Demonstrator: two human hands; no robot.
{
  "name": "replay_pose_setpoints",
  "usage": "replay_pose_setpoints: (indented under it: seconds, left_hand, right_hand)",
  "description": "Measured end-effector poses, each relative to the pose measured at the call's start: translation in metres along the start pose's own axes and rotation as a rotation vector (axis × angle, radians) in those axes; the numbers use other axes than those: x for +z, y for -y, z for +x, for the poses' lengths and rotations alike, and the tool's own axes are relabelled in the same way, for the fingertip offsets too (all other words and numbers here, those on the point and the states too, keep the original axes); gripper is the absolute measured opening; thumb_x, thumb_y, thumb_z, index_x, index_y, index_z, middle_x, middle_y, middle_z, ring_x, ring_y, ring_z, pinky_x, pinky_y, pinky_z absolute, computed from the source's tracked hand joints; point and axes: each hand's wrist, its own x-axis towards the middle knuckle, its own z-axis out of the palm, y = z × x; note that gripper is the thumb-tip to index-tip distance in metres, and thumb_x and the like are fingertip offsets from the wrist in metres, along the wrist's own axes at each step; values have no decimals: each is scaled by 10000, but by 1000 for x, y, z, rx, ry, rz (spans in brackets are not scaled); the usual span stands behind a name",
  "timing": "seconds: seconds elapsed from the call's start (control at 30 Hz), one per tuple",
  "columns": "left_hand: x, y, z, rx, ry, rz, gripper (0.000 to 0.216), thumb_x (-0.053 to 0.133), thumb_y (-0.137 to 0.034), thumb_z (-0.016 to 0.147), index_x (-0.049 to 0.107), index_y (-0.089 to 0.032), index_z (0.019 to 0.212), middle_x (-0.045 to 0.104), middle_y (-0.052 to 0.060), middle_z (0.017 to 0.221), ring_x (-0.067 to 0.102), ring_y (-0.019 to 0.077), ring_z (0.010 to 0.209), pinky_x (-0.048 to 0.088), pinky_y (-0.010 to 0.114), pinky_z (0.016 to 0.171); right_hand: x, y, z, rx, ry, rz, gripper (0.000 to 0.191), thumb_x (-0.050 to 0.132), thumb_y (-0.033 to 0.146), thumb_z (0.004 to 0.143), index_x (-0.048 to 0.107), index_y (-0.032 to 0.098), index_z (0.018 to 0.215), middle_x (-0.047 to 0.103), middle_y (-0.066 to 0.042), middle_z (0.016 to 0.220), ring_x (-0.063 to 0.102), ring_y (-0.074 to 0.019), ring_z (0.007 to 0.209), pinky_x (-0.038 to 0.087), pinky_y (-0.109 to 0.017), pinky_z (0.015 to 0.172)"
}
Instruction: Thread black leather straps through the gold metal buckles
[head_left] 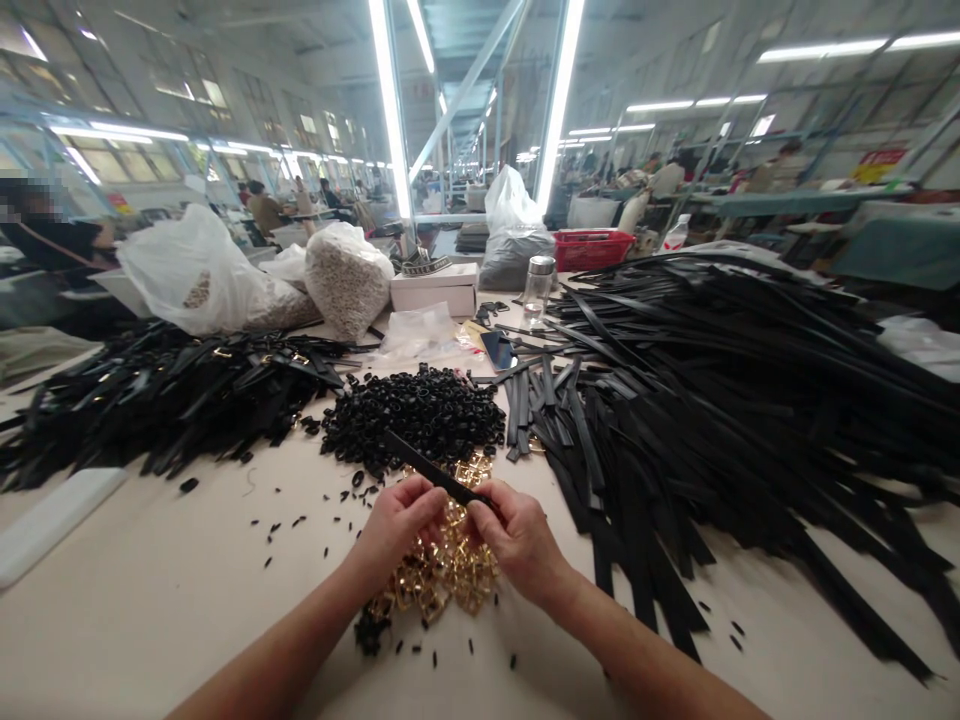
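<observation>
My left hand (397,525) and my right hand (517,540) meet over a heap of gold metal buckles (442,570) on the table. My right hand is closed on a short black strap (427,467) that slants up to the left. My left hand's fingers are pinched beside it, on something I cannot make out. Just beyond the hands lies a mound of small black loops (420,415).
A huge pile of long black straps (735,400) fills the right side. Finished straps with buckles (165,400) lie at the left. White bags (195,270), a white box (435,288), a jar (537,288) and a phone (497,350) stand behind. Other people work at far tables.
</observation>
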Motion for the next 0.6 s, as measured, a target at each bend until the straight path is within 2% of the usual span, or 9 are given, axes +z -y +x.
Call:
replay_pose_setpoints:
  seconds: [0.13, 0.2, 0.3, 0.6]
  left_hand:
    - [-5, 0, 7, -66, -91, -291, 359, 793, -436, 674, 666, -152, 853, 657, -9, 714, 553, 61, 539, 460, 162, 535]
    - [-3, -2, 7, -56, -130, -350, 336, 842, -365, 622, 682, -153, 828, 663, -17, 735, 567, 57, 588, 480, 157, 593]
    - [1, -3, 4, -59, -115, -347, 286, 860, -313, 594, 688, -149, 753, 694, -2, 757, 603, 82, 640, 500, 181, 638]
    - [4, 6, 1, -7, -10, -225, 219, 824, -271, 643, 717, -147, 788, 724, 29, 767, 628, 135, 675, 503, 236, 660]
  right_hand:
    - [1, 3, 0, 26, 37, 36, 137, 469, 249, 896, 549, 182, 807, 614, 19, 618, 558, -103, 527, 441, -210, 540]
    - [2, 3, 0, 47, 29, 31, 126, 482, 242, 879, 546, 183, 788, 608, 23, 605, 553, -101, 516, 437, -205, 524]
    - [4, 0, 0, 63, 17, 40, 115, 498, 260, 875, 557, 181, 814, 604, 24, 612, 566, -104, 519, 449, -204, 515]
    - [8, 1, -1, 134, 12, 179, 192, 502, 339, 870, 565, 174, 794, 595, 14, 614, 572, -110, 499, 460, -208, 479]
